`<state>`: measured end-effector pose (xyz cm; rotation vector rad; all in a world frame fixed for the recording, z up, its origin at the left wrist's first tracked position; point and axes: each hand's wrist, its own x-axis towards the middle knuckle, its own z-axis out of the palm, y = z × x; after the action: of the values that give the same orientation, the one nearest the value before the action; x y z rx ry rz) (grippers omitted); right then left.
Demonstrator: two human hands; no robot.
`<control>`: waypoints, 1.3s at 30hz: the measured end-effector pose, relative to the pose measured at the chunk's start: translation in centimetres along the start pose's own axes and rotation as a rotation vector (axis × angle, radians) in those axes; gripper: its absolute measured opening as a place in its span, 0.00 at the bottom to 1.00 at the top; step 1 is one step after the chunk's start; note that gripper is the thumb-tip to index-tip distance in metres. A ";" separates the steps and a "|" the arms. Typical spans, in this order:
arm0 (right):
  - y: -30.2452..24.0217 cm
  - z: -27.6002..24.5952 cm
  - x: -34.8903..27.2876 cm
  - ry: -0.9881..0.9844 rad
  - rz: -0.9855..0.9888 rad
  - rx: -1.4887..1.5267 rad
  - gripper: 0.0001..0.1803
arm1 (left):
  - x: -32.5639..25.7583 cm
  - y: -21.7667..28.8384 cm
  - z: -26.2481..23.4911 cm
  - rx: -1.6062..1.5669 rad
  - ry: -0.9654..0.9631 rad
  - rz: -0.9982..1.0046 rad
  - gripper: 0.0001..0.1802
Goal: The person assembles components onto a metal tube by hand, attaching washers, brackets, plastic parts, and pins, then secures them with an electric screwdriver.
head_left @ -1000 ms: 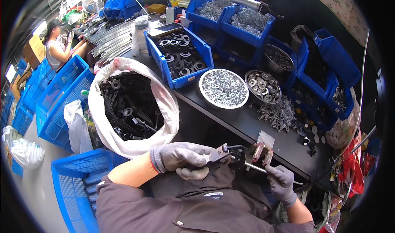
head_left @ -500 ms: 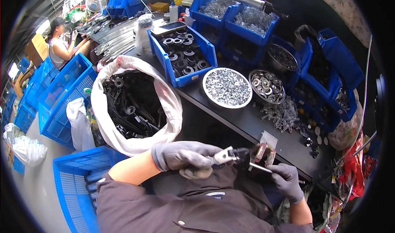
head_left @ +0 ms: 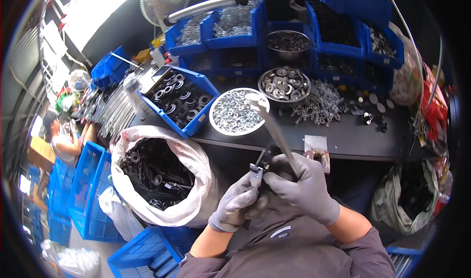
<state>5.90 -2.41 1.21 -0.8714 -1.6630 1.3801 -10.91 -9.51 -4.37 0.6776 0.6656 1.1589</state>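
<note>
A black bench [head_left: 365, 144], dark wall [head_left: 122, 38]; white glare [head_left: 100, 8], perhaps a window.

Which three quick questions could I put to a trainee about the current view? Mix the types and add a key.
1. Multiple choice: which gloved hand grips the long blurred rod?
a) the left
b) the right
c) neither

2. True or false: in the picture, the white dish of small metal parts stands to the left of the steel bowl of ring-shaped parts.

3. Fill in the blank: the parts in the open white sack are mostly ____ in colour.

Key:
1. b; the right hand grips it, while the left hand holds a dark part with a metal end.
2. True.
3. Black.
</note>
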 end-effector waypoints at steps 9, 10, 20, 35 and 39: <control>1.6 0.0 -0.5 0.072 0.006 -0.037 0.10 | 0.4 -0.6 0.7 0.139 -0.003 0.076 0.43; 1.7 0.0 -0.7 0.094 0.006 0.012 0.09 | 0.5 -0.6 0.6 0.142 -0.002 0.070 0.43; 2.0 -0.1 -0.8 0.171 0.037 0.249 0.07 | 1.5 -0.4 1.8 0.123 0.064 0.069 0.43; 3.2 -1.7 -0.2 0.216 0.082 0.158 0.11 | 3.5 -0.2 2.4 0.177 0.124 0.074 0.43; 1.9 -4.6 -1.7 0.159 -0.213 -0.344 0.19 | 2.2 1.7 1.5 0.034 0.045 0.008 0.42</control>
<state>10.84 -1.51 -0.45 -0.9371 -1.8371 0.8731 -10.18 -7.15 -2.38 0.6848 0.7227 1.1758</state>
